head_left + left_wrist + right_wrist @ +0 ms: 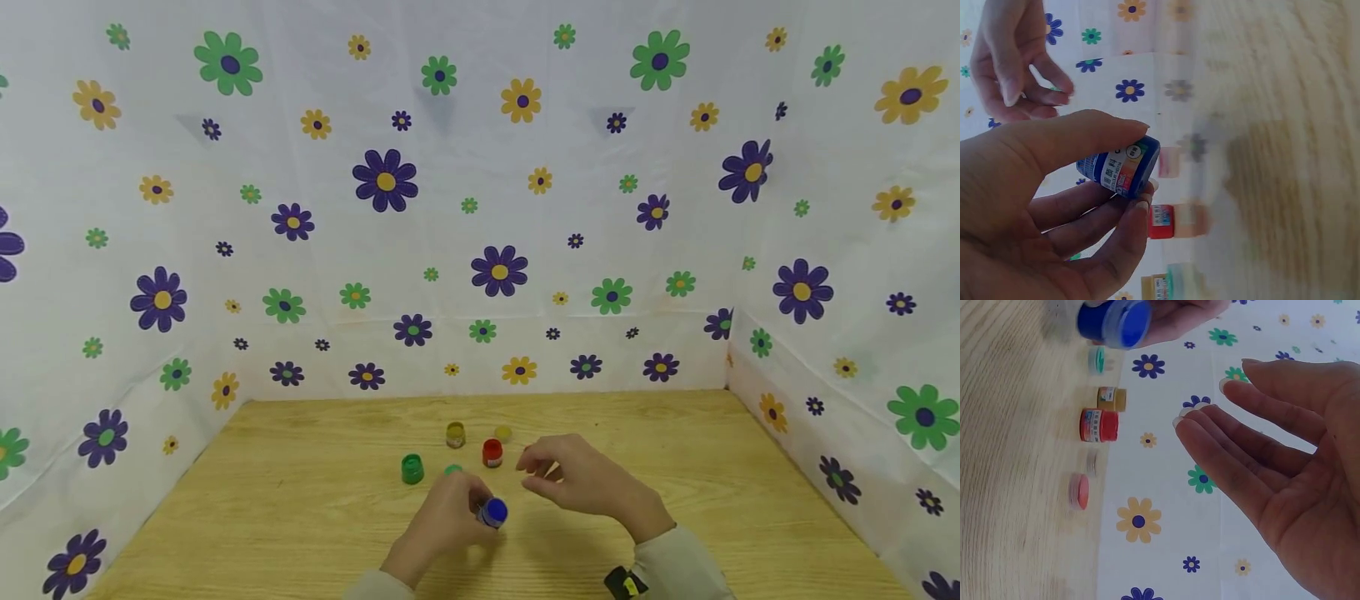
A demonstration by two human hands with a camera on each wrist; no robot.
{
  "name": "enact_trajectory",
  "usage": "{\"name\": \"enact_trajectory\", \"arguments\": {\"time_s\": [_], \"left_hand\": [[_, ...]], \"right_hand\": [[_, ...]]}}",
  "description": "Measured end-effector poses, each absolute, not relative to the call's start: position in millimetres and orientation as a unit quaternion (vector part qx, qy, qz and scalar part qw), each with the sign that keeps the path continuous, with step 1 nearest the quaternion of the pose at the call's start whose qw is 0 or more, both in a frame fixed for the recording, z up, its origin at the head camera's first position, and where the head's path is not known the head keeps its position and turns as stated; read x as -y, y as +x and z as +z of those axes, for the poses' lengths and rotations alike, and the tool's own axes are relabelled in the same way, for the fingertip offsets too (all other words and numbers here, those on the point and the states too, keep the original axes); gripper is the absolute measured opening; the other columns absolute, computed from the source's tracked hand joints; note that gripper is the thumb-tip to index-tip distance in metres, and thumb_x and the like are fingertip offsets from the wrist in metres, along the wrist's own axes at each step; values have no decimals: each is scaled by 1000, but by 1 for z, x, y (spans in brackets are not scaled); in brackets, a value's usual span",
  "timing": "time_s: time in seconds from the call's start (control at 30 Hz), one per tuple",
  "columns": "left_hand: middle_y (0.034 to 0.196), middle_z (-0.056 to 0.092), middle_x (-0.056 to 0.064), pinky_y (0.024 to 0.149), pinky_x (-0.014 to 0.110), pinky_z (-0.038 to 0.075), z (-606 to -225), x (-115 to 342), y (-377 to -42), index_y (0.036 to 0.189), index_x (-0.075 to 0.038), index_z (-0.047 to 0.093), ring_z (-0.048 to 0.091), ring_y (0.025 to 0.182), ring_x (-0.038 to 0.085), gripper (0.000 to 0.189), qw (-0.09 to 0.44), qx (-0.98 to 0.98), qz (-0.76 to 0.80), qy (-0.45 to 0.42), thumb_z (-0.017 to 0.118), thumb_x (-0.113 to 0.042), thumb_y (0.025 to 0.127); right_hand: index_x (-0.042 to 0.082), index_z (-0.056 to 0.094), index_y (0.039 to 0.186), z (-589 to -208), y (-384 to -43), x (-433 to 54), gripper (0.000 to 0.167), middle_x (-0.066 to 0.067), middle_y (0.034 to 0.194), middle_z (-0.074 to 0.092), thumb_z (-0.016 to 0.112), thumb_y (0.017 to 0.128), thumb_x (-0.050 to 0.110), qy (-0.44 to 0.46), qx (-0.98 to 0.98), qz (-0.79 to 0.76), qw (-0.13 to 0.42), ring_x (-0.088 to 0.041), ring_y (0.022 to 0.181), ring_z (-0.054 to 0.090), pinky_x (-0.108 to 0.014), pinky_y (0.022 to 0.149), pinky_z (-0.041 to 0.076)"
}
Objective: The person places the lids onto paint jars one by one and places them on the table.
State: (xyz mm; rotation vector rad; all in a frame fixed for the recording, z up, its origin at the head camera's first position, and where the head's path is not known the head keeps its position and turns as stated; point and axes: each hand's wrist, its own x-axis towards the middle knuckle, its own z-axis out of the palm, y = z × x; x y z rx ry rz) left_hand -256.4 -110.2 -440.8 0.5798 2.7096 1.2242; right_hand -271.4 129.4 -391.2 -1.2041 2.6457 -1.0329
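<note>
A small blue paint jar (493, 512) is held above the table in my left hand (446, 512). In the left wrist view the thumb lies on one side of the labelled jar (1119, 167) and the fingertips on the other. Its top, with a translucent rim, tilts toward my right hand (581, 479) in the right wrist view. That hand hovers to the right of the jar, fingers loosely bent and apart, with nothing in it. Just beyond the hands stands an uncapped red paint jar (492, 453). A red lid (1079, 491) lies near it, mostly hidden by the right hand in the head view.
An uncapped yellow jar (455, 434) and a green jar (412, 468) stand farther left on the wooden table (300, 500). A yellow lid (502, 433) and a green lid (453, 470) lie among them. Flower-printed cloth (450, 233) walls the back and both sides.
</note>
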Motion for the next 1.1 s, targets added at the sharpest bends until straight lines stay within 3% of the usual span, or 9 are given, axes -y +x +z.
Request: {"name": "enact_trajectory", "arguments": {"time_s": [0.37,0.6,0.87,0.97,1.1], "left_hand": [[82,75,-2,70,30,56,-454,91,-270,90,-6,80,65,76,10,17,75,-893,405,183,90,-8,77],[77,73,-3,66,24,53,-459,86,-269,84,-7,78,62,70,7,18,70,-890,404,199,91,-7,72],[78,75,0,68,28,56,-458,89,-270,84,-5,78,65,72,10,18,81,-895,398,183,92,-7,72],[81,75,1,72,33,58,-456,90,-270,87,-4,78,66,76,13,20,94,-898,393,174,92,-7,72],[98,76,8,85,45,59,-442,98,-269,103,1,76,69,92,23,36,109,-907,374,161,92,-10,73]], "right_hand": [[9,75,109,-391,-275,-136,12,0,98,75,67,100,13,-382,-858,-343,27,-2,86,67,-21,76,58],[8,75,108,-392,-276,-137,12,0,97,75,68,99,13,-379,-860,-340,24,-1,84,66,-18,76,57],[8,74,108,-392,-275,-135,11,-1,97,75,68,99,11,-376,-861,-340,31,-2,84,66,-17,77,56],[9,74,108,-392,-276,-135,12,0,97,75,68,99,12,-374,-863,-338,37,-2,85,65,-17,78,56],[9,74,109,-392,-276,-135,12,-1,98,75,68,99,12,-371,-866,-332,46,-2,84,65,-17,77,56]]}}
